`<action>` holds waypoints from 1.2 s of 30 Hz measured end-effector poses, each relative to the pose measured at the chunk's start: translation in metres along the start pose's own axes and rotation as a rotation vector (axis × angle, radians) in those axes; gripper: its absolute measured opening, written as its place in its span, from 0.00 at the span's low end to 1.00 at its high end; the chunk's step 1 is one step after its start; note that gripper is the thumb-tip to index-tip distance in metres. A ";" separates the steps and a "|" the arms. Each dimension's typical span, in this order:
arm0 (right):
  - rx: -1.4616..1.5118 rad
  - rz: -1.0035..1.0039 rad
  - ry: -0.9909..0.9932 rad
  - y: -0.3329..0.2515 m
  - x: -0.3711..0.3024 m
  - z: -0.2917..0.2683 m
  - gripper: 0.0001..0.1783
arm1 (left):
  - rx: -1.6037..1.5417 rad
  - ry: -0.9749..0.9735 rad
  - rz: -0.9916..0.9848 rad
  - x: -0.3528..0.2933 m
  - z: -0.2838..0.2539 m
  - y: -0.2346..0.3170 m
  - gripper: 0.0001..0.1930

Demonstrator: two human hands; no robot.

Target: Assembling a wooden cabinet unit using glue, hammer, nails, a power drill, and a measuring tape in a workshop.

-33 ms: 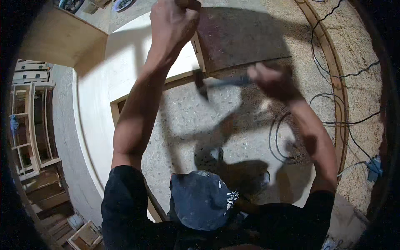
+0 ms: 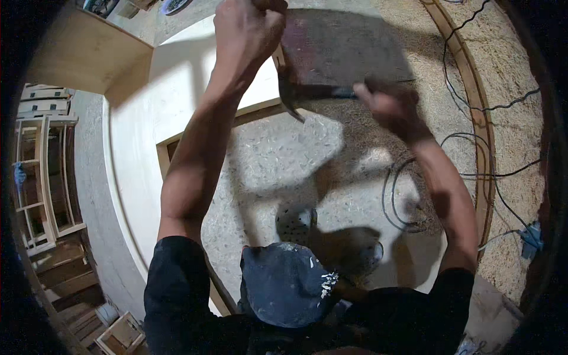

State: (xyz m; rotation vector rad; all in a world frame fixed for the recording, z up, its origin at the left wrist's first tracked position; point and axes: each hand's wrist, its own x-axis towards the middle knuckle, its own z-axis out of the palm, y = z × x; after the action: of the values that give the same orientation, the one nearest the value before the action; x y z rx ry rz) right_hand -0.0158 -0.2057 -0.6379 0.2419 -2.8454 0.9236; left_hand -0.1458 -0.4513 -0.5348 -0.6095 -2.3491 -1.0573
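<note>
My right hand (image 2: 390,109), slightly blurred, is closed around the handle of a claw hammer (image 2: 324,92). Its dark head lies beside the right end of a pale wooden panel (image 2: 180,74); whether it touches the wood I cannot tell. Farther off, at the top edge of the view, my left hand (image 2: 248,26) is closed in a fist above the panel's right end. What its fingers hold is hidden. A narrow wooden edge strip runs along the panel's near side, partly covered by my left forearm.
An upright wooden board (image 2: 89,53) stands on the left of the panel. Wooden frames (image 2: 44,183) lie at far left. Black cables (image 2: 455,89) cross the sawdust and a wooden beam (image 2: 467,71) on the right. A blue plug-like piece (image 2: 531,238) lies there. Below is a dark cap (image 2: 284,287).
The hammer head has shifted up and away, toward the panel's right end. My right hand has tilted slightly with it. My left hand stays nearly in place.
</note>
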 end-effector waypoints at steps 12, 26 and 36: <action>-0.093 -0.033 0.043 0.031 0.015 0.032 0.12 | -0.057 0.010 -0.031 0.001 -0.006 0.011 0.07; -0.069 -0.279 -0.173 0.041 0.005 0.047 0.06 | 0.180 -0.041 0.108 0.006 0.001 -0.020 0.13; -0.457 -0.491 0.208 0.035 0.003 0.060 0.09 | 0.157 0.018 0.181 0.008 0.002 -0.022 0.11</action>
State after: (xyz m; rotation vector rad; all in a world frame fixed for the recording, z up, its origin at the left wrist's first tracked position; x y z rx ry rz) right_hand -0.0308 -0.2139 -0.7052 0.6949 -2.5275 0.1851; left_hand -0.1652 -0.4613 -0.5438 -0.7335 -2.2850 -0.7877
